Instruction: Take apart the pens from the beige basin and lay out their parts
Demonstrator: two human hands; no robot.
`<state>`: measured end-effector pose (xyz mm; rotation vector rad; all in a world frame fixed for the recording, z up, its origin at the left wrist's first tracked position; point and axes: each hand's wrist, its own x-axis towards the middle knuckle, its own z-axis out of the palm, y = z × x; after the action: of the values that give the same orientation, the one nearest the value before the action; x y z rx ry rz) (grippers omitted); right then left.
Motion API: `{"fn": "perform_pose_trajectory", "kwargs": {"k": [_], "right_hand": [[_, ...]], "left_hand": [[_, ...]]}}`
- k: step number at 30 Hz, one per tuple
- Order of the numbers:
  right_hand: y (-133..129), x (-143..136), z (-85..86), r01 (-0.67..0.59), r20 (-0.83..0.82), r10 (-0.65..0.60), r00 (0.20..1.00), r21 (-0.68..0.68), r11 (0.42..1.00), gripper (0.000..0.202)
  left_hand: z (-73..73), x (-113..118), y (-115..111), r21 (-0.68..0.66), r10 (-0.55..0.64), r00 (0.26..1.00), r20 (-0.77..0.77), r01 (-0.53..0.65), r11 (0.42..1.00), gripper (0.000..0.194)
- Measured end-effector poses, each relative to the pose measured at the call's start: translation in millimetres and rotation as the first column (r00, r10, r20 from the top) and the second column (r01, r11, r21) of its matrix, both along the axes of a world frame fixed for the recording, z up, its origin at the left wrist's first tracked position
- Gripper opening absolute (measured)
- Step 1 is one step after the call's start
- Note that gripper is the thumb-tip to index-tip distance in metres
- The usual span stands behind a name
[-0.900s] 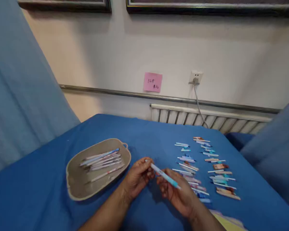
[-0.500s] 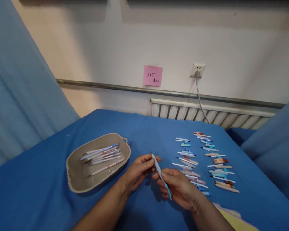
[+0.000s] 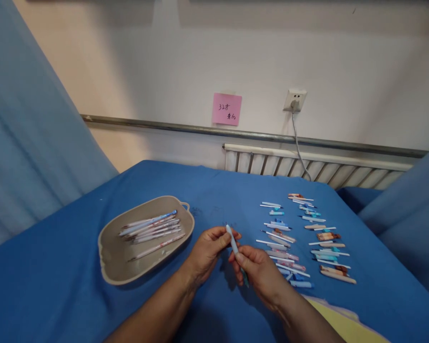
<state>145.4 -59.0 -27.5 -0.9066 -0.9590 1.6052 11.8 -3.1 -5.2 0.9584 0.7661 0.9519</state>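
A light blue pen (image 3: 233, 239) is held between both hands in front of me, tilted with its dark tip up. My left hand (image 3: 210, 247) pinches it near the upper end between thumb and fingers. Round its lower part are the closed fingers of my right hand (image 3: 253, 267), and a teal end shows below them. To the left, a grey-brown tray (image 3: 114, 267) bears several assembled pens (image 3: 153, 228). On the right, pen parts (image 3: 279, 240) and further parts (image 3: 329, 257) lie in two columns on the blue cloth.
Blue cloth (image 3: 207, 190) covers the table. Yellow sheets (image 3: 338, 324) lie at the near right edge. Behind stand a white radiator (image 3: 264, 163) and a wall with a pink note (image 3: 226, 109) and a plugged socket (image 3: 295, 101). Blue curtains (image 3: 32, 119) hang at both sides.
The pen now shows a dark tip at its upper end, and less of its teal end is visible. My right hand has moved slightly up and left along it.
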Motion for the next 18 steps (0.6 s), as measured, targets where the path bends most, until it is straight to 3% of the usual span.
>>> {"fn": "perform_pose_trajectory", "kwargs": {"k": [4, 9, 15, 18], "right_hand": [[3, -3, 0.1, 0.069, 0.122, -0.072, 0.990, 0.030, 0.997, 0.039], [3, -5, 1.5, 0.142, 0.173, -0.141, 0.975, 0.003, 0.990, 0.044], [-6, -4, 6.2, -0.078, -0.195, 0.037, 0.980, -0.208, 0.975, 0.036], [-5, -2, 4.8, -0.146, -0.277, 0.073, 0.958, -0.255, 0.956, 0.036]], "left_hand": [[-2.2, 3, 0, 0.032, 0.079, 0.996, -0.046, -0.078, 0.996, 0.020], [-6.5, 8, -3, -0.022, 0.145, 0.987, -0.075, -0.147, 0.989, 0.027], [-6.9, 6, 1, -0.158, 0.057, 0.998, 0.018, -0.054, 0.986, 0.028], [-5.7, 3, 5, -0.174, 0.074, 0.996, 0.055, -0.063, 0.983, 0.028]]}}
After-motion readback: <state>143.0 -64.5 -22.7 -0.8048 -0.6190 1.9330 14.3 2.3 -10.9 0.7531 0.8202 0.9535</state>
